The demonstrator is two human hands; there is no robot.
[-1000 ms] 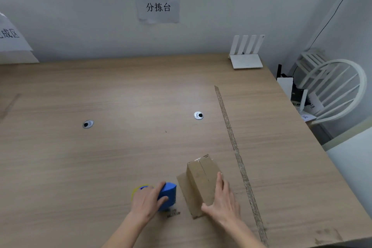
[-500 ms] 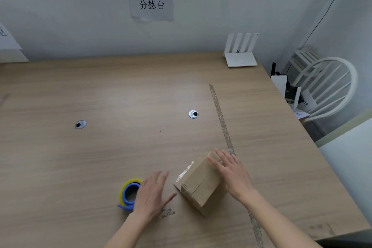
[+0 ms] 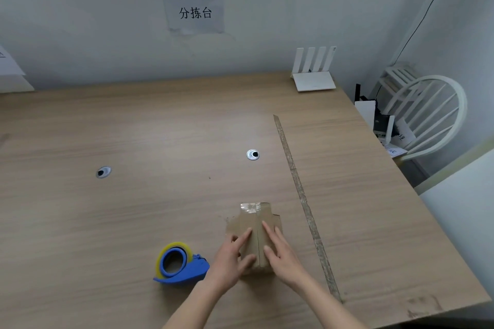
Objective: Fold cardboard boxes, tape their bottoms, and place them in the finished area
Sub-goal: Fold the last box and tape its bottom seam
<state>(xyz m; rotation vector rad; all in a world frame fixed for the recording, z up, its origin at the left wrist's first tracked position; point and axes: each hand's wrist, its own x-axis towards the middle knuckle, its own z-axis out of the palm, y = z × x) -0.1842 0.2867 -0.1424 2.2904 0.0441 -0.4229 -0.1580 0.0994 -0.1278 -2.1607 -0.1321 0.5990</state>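
Both hands lie on top of a small cardboard box that sits on the near part of the wooden table, just left of a long strip of worn tape stuck across the tabletop. The left hand rests on the box's left half, its index finger stretched flat along the top and pointing toward the wall, its thumb laid against the near edge of the box; the fingers look mostly straight, pressing rather than gripping. The right hand lies flat on the right half, fingers extended and slightly spread, with nothing clasped in it. Between the 2 hands runs the centre seam of the box's closed flaps. At the far end of that seam a shiny patch of clear tape shows on the cardboard.

Just left of the left hand, apart from it, a blue tape dispenser holding a yellow-edged roll sits on the table. Farther back are 2 round metal grommets set in the tabletop, and a white router with 4 antennas stands at the far right corner by the wall. A paper sign with printed characters hangs on the wall, and a white chair stands off the table's right side.
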